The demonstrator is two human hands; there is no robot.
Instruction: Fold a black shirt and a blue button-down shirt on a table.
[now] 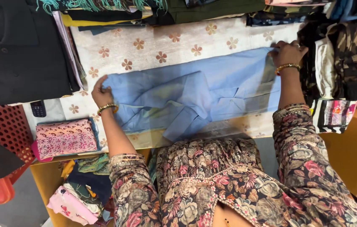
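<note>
— Arms: how do we enter them?
— We stretch both forward and wide apart, sleeves ending at mid-forearm, a gold bangle on each wrist.
— Hands?
— Our left hand [101,93] closes its fingers on the left end of the blue garment [195,98]; our right hand [288,53] pinches its far right corner.

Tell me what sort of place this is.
Probably a clothing shop or tailoring counter. Folded garment stacks line the far edge, more clothes fill the shelf under the counter, and both hands, left and right, spread a blue shirt on a floral cloth.
</note>
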